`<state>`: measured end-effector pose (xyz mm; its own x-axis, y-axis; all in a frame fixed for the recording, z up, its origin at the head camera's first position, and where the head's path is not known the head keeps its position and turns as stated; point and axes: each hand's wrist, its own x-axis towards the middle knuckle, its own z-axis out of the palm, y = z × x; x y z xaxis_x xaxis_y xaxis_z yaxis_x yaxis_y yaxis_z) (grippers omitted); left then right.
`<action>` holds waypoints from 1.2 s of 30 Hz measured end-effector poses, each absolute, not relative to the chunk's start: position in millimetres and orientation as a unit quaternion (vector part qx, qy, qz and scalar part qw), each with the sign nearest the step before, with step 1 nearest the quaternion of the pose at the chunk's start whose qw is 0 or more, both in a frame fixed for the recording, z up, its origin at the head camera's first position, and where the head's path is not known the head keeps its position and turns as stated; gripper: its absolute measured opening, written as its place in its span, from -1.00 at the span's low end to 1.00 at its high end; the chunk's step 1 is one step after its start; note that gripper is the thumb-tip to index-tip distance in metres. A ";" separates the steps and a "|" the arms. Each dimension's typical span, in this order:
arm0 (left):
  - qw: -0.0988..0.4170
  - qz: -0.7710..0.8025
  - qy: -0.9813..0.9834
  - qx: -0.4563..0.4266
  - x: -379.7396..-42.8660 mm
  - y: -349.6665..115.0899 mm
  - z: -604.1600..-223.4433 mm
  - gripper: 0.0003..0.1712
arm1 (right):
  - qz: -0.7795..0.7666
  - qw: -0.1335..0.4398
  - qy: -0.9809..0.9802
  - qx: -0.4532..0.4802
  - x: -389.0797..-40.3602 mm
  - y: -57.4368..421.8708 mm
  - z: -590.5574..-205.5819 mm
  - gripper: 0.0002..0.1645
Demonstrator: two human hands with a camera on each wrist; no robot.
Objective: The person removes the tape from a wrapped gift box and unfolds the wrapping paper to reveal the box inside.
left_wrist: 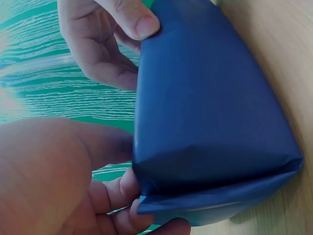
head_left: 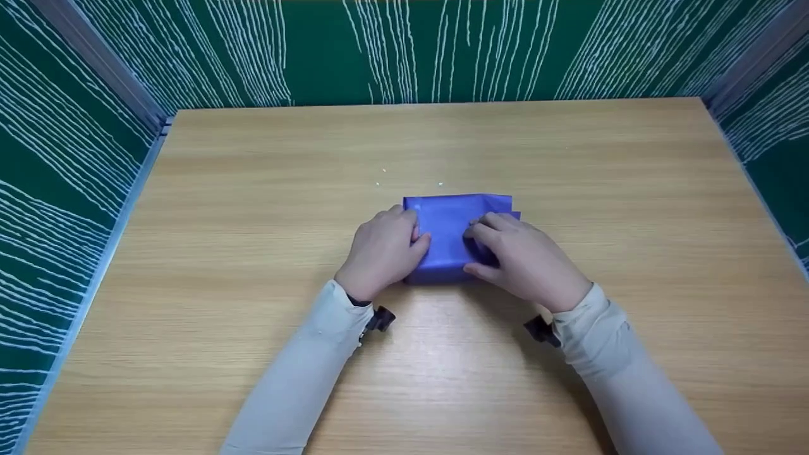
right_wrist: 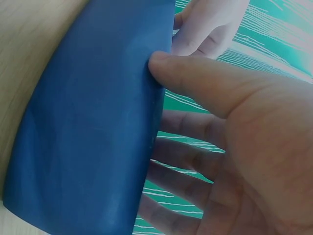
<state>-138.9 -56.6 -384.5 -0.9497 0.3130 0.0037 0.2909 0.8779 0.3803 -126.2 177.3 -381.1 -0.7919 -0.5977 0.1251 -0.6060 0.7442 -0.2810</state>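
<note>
two bare hands are touching one blue package [head_left: 442, 221] from its opposite ends. the left hand [head_left: 385, 246] is gripping the left end, its fingers curling in around that end while its thumb is lying along the near part of the top. in the left wrist view, its bent fingers are bearing on a folded flap [left_wrist: 220, 196], which is standing a little away from the body of the package and leaving a dark crease between. the right hand [head_left: 521, 256] is resting on the right part, its fingers spreading apart from one another and from the thumb, the tips touching the top; the thumb is pressing near the front edge. the package is lying on the wooden table [head_left: 253, 347], just beyond the wrists, and a small corner of wrapping is jutting out at its far right. behind the hands, a black device [head_left: 380, 318] is sitting at the left wrist and another black device [head_left: 542, 331] at the right, and pale sleeves [head_left: 297, 373] are covering both forearms. a few white specks [head_left: 440, 184] are lying on the table beyond the package. farther out, green walls [head_left: 322, 57] with wavy white lines are rising around the table.
</note>
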 end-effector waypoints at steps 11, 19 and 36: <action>0.024 0.189 0.969 0.157 -138.3 -58.8 -385.2 -0.69 | 0.150 0.008 -0.935 0.321 -127.4 174.9 -381.2 -0.40; 0.027 0.178 0.971 0.156 -136.0 -55.9 -384.5 -0.63 | 0.152 0.005 -0.935 0.321 -127.8 174.0 -381.3 -0.40; 0.042 0.193 0.967 0.162 -135.7 -53.7 -383.6 -0.70 | 0.157 0.004 -0.936 0.316 -126.7 177.3 -380.7 -0.45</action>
<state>-135.7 -53.7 -383.6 -0.9438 0.3301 -0.0176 0.2979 0.8724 0.3875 -126.7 177.3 -380.7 -0.8004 -0.5899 0.1068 -0.5924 0.7512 -0.2910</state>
